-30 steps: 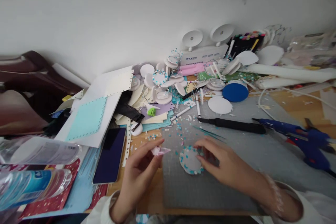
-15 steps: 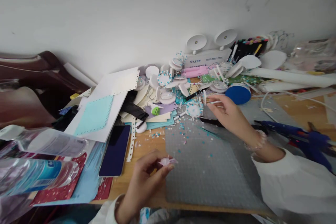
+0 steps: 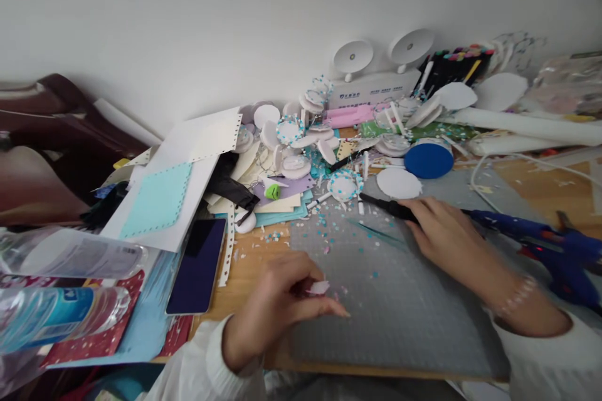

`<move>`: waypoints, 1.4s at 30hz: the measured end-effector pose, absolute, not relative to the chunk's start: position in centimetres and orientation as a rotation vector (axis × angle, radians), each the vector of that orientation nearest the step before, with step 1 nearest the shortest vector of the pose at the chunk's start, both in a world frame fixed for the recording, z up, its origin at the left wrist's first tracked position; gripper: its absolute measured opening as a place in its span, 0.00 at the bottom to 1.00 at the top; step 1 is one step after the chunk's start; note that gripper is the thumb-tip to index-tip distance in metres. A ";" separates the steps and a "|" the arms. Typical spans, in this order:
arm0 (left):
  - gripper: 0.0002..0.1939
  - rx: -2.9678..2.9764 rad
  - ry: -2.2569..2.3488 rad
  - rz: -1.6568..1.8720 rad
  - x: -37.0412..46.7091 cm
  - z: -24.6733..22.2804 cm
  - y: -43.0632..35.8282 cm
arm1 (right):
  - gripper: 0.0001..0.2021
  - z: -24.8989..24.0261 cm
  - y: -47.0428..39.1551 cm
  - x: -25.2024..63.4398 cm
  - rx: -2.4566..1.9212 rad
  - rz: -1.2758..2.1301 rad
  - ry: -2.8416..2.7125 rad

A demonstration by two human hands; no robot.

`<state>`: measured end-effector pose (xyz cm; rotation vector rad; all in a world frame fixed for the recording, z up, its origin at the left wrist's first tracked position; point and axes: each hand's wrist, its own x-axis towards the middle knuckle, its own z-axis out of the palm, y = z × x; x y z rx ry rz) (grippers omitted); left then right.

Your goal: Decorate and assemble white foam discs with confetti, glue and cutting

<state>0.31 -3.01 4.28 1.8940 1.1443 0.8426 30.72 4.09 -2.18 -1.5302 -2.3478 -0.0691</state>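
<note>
My left hand (image 3: 289, 297) hovers over the left side of the grey cutting mat (image 3: 376, 338). Its fingers are curled on a small white-pink paper scrap (image 3: 320, 288), with the thumb stretched out below; tiny pink bits show beside it. Further right, my right hand (image 3: 442, 235) lies over a long, narrow black tool (image 3: 388, 205), its fingers closed on the near end. The tool's tip points left, and its kind is partly hidden by the hand. A thin teal strip (image 3: 380, 233) lies just below, and a white paper disc (image 3: 399, 182) lies behind.
A blue glue gun (image 3: 536, 232) with a white cord lies at the right. White discs and a blue round lid (image 3: 429, 158) crowd the back. A phone (image 3: 196, 266), paper sheets (image 3: 160, 200) and plastic bottles (image 3: 79, 254) occupy the left. Confetti dots scatter over the mat.
My right hand has come down from the pile at the back onto the black tool. A white disc now lies by the blue lid. My left hand's thumb has opened outward.
</note>
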 end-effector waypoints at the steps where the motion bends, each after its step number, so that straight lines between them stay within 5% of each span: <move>1: 0.25 1.945 1.126 0.829 0.4 4.4 -2.8 | 0.16 -1.8 4.0 30.6 -1.529 -0.067 -2.360; 8: 0.22 2.204 1.193 0.660 0.5 4.1 -1.5 | 0.17 1.7 0.8 28.6 -1.357 0.236 -2.141; 16: 0.14 2.343 1.359 0.134 2.6 4.8 -0.1 | 0.11 2.0 -0.3 23.3 -1.411 1.048 -1.937; 22: 0.12 2.286 1.380 0.161 2.2 4.5 0.3 | 0.09 1.5 2.1 23.9 -1.477 0.810 -1.957; 29: 0.10 2.158 1.268 0.661 1.0 3.4 -0.1 | 0.14 1.5 2.6 27.6 -1.429 0.588 -2.323; 42: 0.10 1.870 1.045 0.937 1.8 2.4 1.2 | 0.15 2.8 0.6 27.8 -1.354 0.587 -2.412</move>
